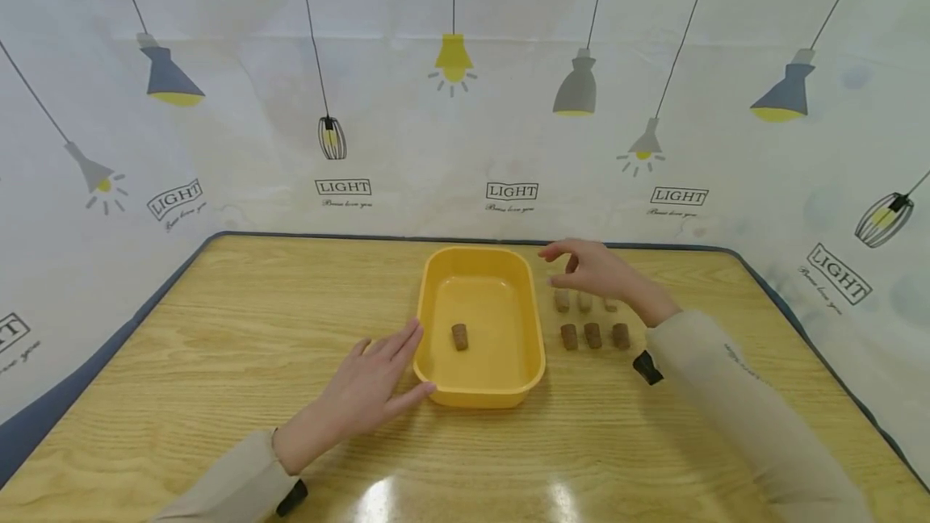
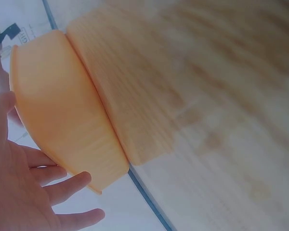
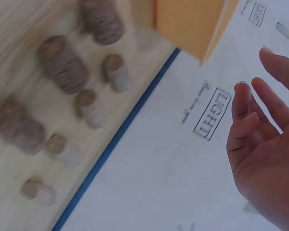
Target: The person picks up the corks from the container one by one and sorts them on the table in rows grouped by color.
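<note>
A yellow plastic tub stands on the wooden table with one brown cork lying inside. My left hand touches the tub's left rim and near corner with fingers spread and nearly straight. To the right of the tub, my right hand hovers over the far row of corks, fingers loosely bent and holding nothing. That row has pale-sided corks, partly covered by the hand in the head view. Nearer me is a row of dark brown corks. The right wrist view shows pale corks and dark corks standing apart.
The wooden table has a dark blue edge. Behind it hangs a white backdrop printed with lamps. A black clip shows by the right sleeve.
</note>
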Action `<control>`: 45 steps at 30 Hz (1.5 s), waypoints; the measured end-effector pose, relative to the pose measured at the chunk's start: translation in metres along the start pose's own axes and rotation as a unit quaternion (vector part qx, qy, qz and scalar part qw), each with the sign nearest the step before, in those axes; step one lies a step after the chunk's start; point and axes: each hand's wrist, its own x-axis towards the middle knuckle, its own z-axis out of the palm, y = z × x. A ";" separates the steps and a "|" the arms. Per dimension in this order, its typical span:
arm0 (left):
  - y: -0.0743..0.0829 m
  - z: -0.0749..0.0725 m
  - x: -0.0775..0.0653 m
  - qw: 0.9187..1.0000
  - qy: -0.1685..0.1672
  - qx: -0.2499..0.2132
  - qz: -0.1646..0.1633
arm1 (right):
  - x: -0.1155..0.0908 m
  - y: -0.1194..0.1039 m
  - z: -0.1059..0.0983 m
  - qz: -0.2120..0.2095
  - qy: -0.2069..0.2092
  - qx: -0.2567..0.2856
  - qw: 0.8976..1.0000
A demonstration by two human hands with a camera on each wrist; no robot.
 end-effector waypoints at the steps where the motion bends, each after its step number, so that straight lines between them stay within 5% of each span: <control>1: 0.000 0.000 0.000 1.000 0.000 0.001 0.000 | 0.004 -0.004 0.001 -0.002 -0.003 0.001 1.000; 26: 0.001 -0.001 0.001 1.000 -0.008 0.003 -0.001 | 0.061 -0.089 0.048 0.010 -0.099 -0.004 0.995; 36: 0.001 0.000 0.001 1.000 -0.006 0.009 -0.001 | 0.074 -0.091 0.069 0.057 -0.147 0.059 0.986; 45: 0.001 0.001 0.001 1.000 -0.003 0.009 -0.004 | 0.083 -0.086 0.075 0.115 -0.196 0.042 0.973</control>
